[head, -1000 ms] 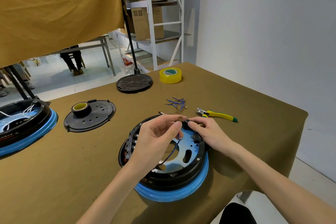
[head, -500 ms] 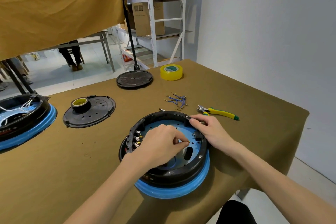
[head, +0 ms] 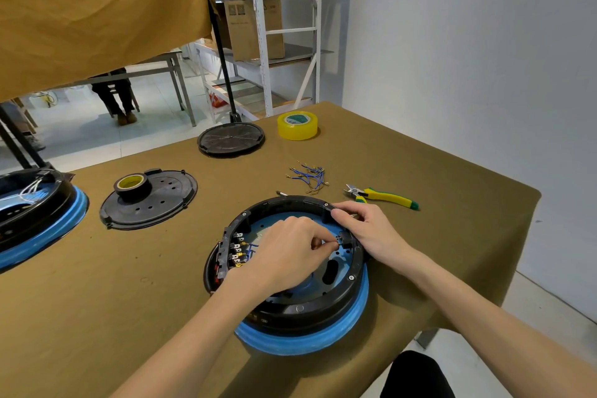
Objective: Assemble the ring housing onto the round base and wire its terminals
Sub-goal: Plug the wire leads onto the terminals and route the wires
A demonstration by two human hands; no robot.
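Brown cloth covers the table (head: 420, 152) you work at, beside a plain white wall.

Nearest to you sits the round blue base (head: 310, 333), close to the front edge. The black plastic ring housing (head: 310, 304) already lies on top of it, so that part looks done. You seem to be in the middle of the wiring.

Your left hand (head: 290, 252) reaches inside the ring. Its thumb and finger are pinched together on the end of a thin blue wire (head: 252, 246), right at a small black terminal (head: 345, 241) on the right wall. Your right hand (head: 371, 233) rests on the ring's far right rim with curled fingers and seems to hold it steady.

On the left wall is a row of little metal terminals (head: 237, 250). Some already have wires with gold tips on them. How many are still bare, I cannot tell.

A bit farther lies one pile of spare blue wires (head: 308, 176), too tangled to count, so more wiring is likely left. Beside it is one pair of yellow-handled cutters (head: 381, 195).

To the left lies one flat black plate with holes (head: 151, 200), and one small dark tape roll (head: 130, 186) stands on it. At the left edge is one more blue and black unit (head: 35, 213) with white wires.

Farthest away are one round black grille cover (head: 231, 139) and one yellow tape roll (head: 297, 125).
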